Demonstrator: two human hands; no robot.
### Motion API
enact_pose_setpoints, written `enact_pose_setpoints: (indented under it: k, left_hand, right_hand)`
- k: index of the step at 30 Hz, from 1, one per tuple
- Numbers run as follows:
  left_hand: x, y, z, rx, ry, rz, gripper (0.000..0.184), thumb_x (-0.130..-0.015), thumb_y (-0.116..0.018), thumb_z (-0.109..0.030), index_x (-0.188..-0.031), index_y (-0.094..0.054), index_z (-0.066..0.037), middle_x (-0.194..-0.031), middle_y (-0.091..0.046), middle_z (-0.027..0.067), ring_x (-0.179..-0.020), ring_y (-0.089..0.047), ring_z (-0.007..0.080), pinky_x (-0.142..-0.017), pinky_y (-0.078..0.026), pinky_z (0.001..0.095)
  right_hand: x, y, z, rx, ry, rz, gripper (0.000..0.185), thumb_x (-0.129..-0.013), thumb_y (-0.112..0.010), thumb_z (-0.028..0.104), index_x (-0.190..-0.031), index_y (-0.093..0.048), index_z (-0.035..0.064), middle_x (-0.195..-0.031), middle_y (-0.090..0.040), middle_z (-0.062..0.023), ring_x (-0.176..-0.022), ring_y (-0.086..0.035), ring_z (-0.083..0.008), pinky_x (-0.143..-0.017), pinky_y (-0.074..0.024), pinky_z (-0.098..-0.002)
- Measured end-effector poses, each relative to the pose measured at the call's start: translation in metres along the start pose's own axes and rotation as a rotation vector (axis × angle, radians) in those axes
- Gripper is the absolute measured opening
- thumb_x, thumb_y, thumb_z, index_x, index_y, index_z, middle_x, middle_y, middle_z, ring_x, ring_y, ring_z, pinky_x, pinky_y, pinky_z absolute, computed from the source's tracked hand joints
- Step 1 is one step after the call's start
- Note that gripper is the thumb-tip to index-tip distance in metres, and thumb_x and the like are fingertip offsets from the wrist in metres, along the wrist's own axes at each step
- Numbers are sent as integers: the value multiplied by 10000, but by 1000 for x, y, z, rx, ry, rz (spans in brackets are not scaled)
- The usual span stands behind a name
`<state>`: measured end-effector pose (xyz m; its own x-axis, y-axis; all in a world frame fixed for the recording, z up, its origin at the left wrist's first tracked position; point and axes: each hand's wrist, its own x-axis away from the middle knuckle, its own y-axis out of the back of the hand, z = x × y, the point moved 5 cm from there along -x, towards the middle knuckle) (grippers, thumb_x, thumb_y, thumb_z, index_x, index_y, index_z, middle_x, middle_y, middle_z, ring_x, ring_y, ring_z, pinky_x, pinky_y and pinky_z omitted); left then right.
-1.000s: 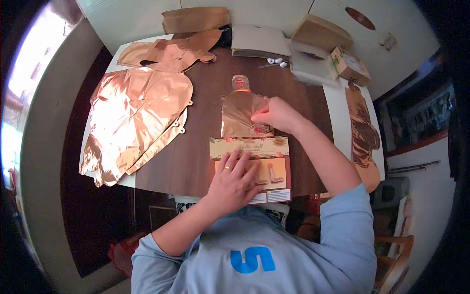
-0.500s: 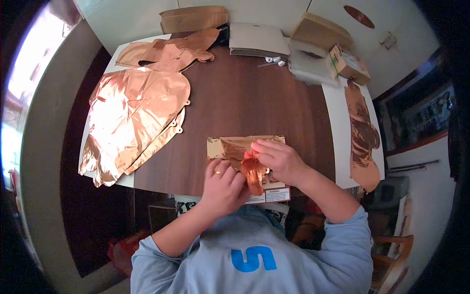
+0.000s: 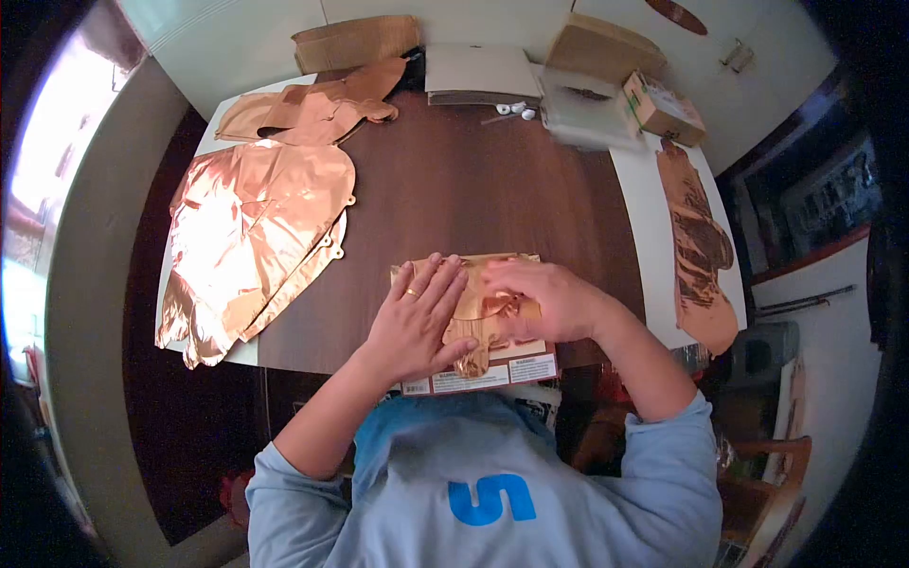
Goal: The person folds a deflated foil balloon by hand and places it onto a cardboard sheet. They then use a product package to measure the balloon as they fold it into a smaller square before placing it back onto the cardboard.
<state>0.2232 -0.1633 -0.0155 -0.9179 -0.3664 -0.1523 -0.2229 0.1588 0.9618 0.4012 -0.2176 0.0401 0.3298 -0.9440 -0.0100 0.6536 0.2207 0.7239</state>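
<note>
A flat printed card package point(image 3: 483, 379) lies at the table's front edge, with a warning label along its near side. Over it is a thin copper-coloured foil piece point(image 3: 471, 331), folded down across the card. My left hand point(image 3: 417, 317), with a ring on one finger, lies flat with fingers spread on the foil's left part. On the right part of the foil rests my right hand point(image 3: 549, 301), its fingers stretched out and slightly blurred. The lower part of the package's front is partly hidden by foil and hands.
Large copper foil sheets point(image 3: 256, 218) lie at the left, more foil point(image 3: 322, 104) behind them. A long foil piece point(image 3: 696, 246) is at the right. White earbuds point(image 3: 516, 111), a pale flat box point(image 3: 481, 76) and a small carton point(image 3: 663, 107) stand at the back.
The foil, earlier extended beyond the package's far edge, has been folded back toward me over the card. My left hand has flattened and spread; my right hand has come down onto the foil.
</note>
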Motion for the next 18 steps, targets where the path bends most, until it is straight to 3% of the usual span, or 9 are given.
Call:
enact_pose_setpoints:
  k: [1,4,7,8,13,18]
  left_hand:
    - [1,0,-1,-8,4,-5,887,-943,-391,-673,-1505,-345,12,-1582,-309,211,-1497,-222,373,-1204,-125,543]
    - [-1,1,-1,17,12,-35,894,-938,-394,-681,-1501,-354,12,-1580,-312,210,-1493,-230,377,-1205,-122,540]
    - [0,-2,0,-24,2,-31,879,-937,-407,-661,-1501,-356,12,-1577,-316,212,-1491,-234,382,-1205,-123,540]
    - [0,-1,0,-19,1,-33,871,-936,-416,-648,-1502,-355,11,-1577,-317,212,-1491,-234,384,-1205,-123,540]
    - [-2,7,-4,10,15,-52,831,-918,-497,-566,-1485,-373,29,-1566,-340,212,-1467,-288,391,-1190,-177,554]
    - [13,14,11,18,122,-22,828,-930,-499,-552,-1513,-329,11,-1583,-310,210,-1483,-260,371,-1201,-141,539]
  right_hand:
    - [-3,-1,-3,-96,-114,31,443,-865,-700,349,-1114,-624,-10,-1330,-591,-219,-1276,-535,-384,-1098,-411,-463]
    - [-10,-18,5,183,8,-284,552,-921,-626,389,-1276,-570,-29,-1388,-545,-230,-1323,-487,-391,-1144,-338,-486]
    - [-16,-54,5,387,8,-197,700,-957,-556,424,-1444,-408,-57,-1478,-443,-252,-1404,-384,-396,-1187,-238,-507]
    - [-14,-62,-1,362,-17,-151,799,-958,-528,458,-1499,-286,-78,-1551,-323,-268,-1470,-267,-385,-1210,-156,-509]
    - [-2,-66,-8,511,-86,-111,871,-926,-564,494,-1519,-250,-61,-1587,-236,-269,-1500,-191,-377,-1209,-116,-539]
    - [7,-59,-10,553,-158,-97,896,-906,-582,530,-1532,-251,-19,-1600,-178,-278,-1498,-153,-423,-1186,-95,-609]
